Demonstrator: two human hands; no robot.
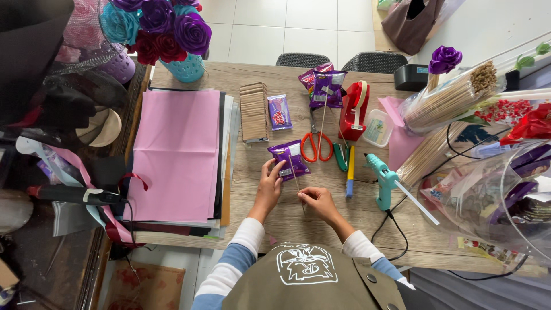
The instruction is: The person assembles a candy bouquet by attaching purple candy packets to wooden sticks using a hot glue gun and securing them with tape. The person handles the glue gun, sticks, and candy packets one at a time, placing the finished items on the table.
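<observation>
Candy comes first: a small purple snack packet (290, 160) lies on the wooden table (321, 224), near the front edge and near the middle. I see my left hand (269, 182) closed on its lower left corner, fingers curled around it. My right hand (316, 200) is pinched shut on a thin stick (296, 182) that goes up to the packet. Bare wood lies in front of both hands, so there is room there. Just right of the packet are orange scissors (316, 147), a small green stapler (341, 156) and a yellow and blue pen (349, 172). Farther right is a teal glue gun (381, 179). On the left, a pile of pink paper (177, 152) reaches to the table's front edge.
</observation>
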